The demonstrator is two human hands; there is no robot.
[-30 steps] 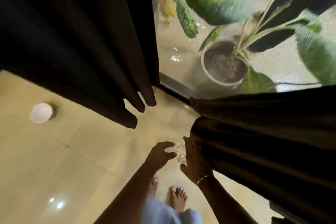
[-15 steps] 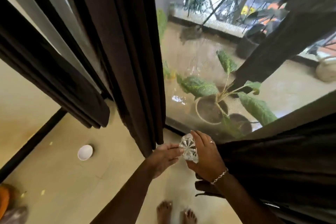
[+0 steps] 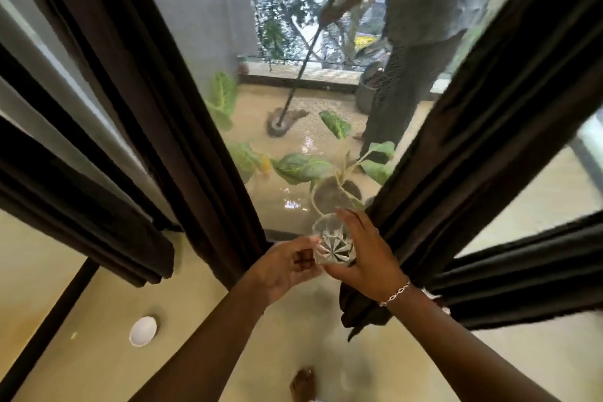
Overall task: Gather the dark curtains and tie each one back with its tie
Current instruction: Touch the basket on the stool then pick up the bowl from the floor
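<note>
A clear faceted crystal piece of the curtain tie (image 3: 334,246) sits between both my hands at the middle of the view. My left hand (image 3: 284,266) pinches its left edge with curled fingers. My right hand (image 3: 370,258) holds it from the right, thumb beneath and fingers behind it. The right dark curtain (image 3: 473,140) hangs bunched just behind my right hand and wrist. Across the gap to the left, the left dark curtain (image 3: 163,108) hangs loose. No cord or band of the tie shows.
Further dark curtain panels hang at far left (image 3: 81,206) and lower right (image 3: 522,271). A white bowl (image 3: 143,331) lies on the tile floor. Behind the glass stand a potted plant (image 3: 332,192) and a person with a mop (image 3: 424,26).
The view has tilted upward from the floor toward the window. Both hands have risen with the crystal piece, and my right hand has spread more around it.
</note>
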